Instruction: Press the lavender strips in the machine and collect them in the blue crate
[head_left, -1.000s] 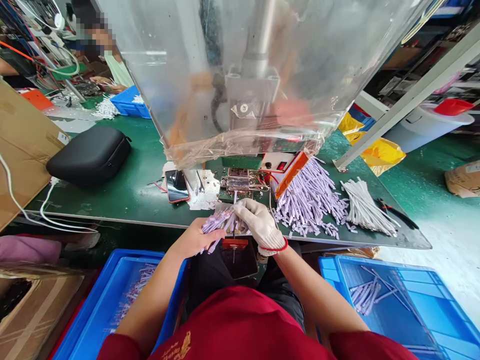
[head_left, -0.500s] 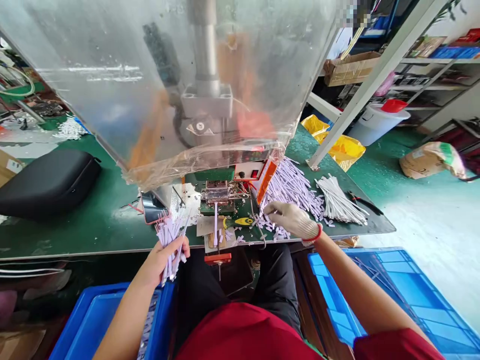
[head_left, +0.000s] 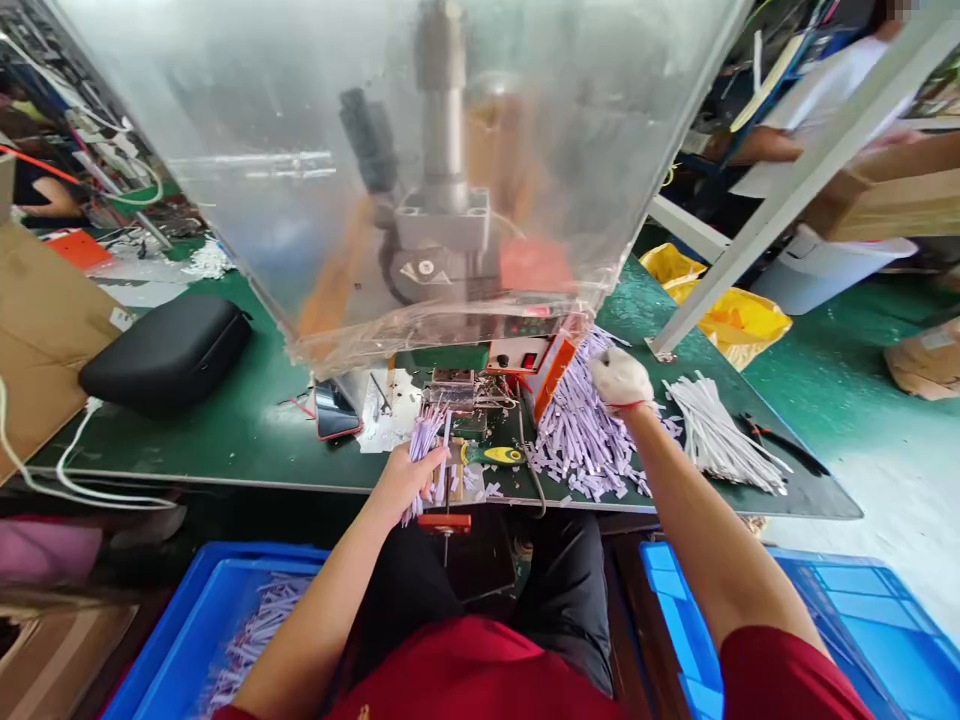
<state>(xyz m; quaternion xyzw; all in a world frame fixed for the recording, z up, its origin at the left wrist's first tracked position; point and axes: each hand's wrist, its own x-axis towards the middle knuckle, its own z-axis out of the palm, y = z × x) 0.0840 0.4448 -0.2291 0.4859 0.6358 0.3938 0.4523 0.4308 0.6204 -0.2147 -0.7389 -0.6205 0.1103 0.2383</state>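
Observation:
My left hand (head_left: 409, 478), bare, is wrapped round a bundle of thin lilac strips (head_left: 424, 432) with fine reddish ends sticking up. It is just in front of the press's small metal fixture (head_left: 453, 390), and one strip stands apart at the thumb. My right hand (head_left: 622, 378) wears a white glove and rests on the large pile of lilac strips (head_left: 581, 435) to the right of the machine. Its fingers are blurred and partly hidden. A yellow-and-green handled tool (head_left: 501, 456) lies in front of the fixture.
A clear plastic guard (head_left: 300, 230) hangs before the press. White strips (head_left: 720, 430) and pliers (head_left: 780, 440) lie at the right. A phone (head_left: 337, 410) and black case (head_left: 169, 350) are at the left. Blue bins (head_left: 195, 590) flank my legs. A co-worker (head_left: 832, 110) handles a carton (head_left: 892, 190).
My left hand has moved right and up with the bundle, closer to the fixture. My right hand has moved farther back onto the pile. The whole view has shifted; the co-worker shows more.

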